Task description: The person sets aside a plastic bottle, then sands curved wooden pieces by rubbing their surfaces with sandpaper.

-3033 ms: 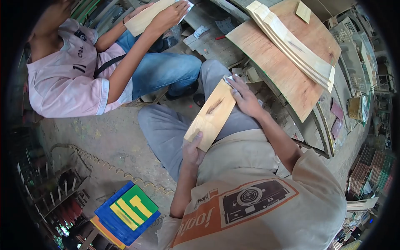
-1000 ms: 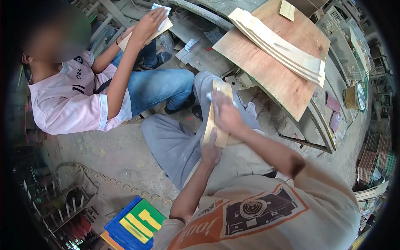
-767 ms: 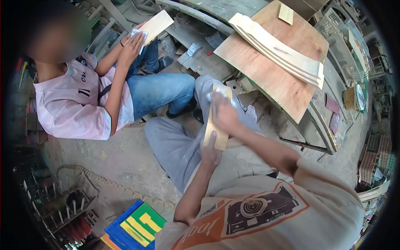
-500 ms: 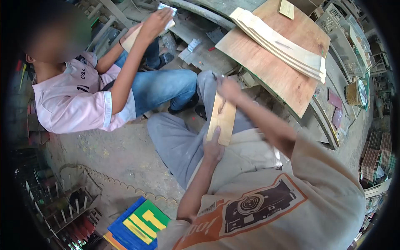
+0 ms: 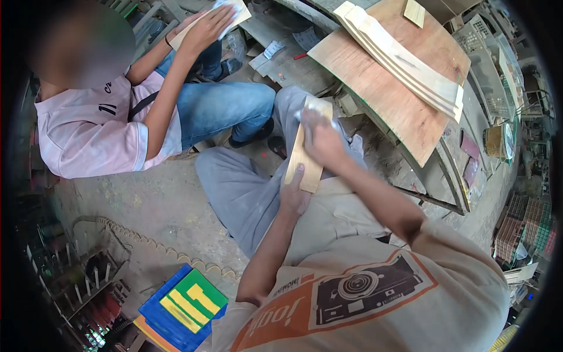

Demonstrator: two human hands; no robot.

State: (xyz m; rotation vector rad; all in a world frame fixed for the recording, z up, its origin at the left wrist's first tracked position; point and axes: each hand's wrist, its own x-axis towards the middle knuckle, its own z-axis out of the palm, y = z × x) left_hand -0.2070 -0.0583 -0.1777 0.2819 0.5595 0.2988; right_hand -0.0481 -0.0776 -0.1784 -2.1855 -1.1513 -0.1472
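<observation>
A pale wooden board (image 5: 298, 164) lies lengthwise over my lap. My left hand (image 5: 295, 193) grips its near end, thumb on top and fingers underneath. On the upper part of the board, my right hand (image 5: 321, 136) presses a whitish sheet (image 5: 316, 107) against the wood; its fingers are bent over the sheet and slightly blurred. To the upper left, a co-worker in a light pink shirt holds another pale board (image 5: 239, 13) and has a hand with a white sheet on it.
Stacked curved wooden pieces (image 5: 404, 64) and a small wood block (image 5: 414, 13) rest on a plywood sheet (image 5: 375, 88) at the upper right. A can (image 5: 495, 142) stands beyond. Painted panels (image 5: 186, 305) and a coiled hose (image 5: 152, 243) lie lower left.
My right hand has gone back and forth along the board and is now lower on it than half a second ago. My left hand keeps its grip. The co-worker's hands have also moved.
</observation>
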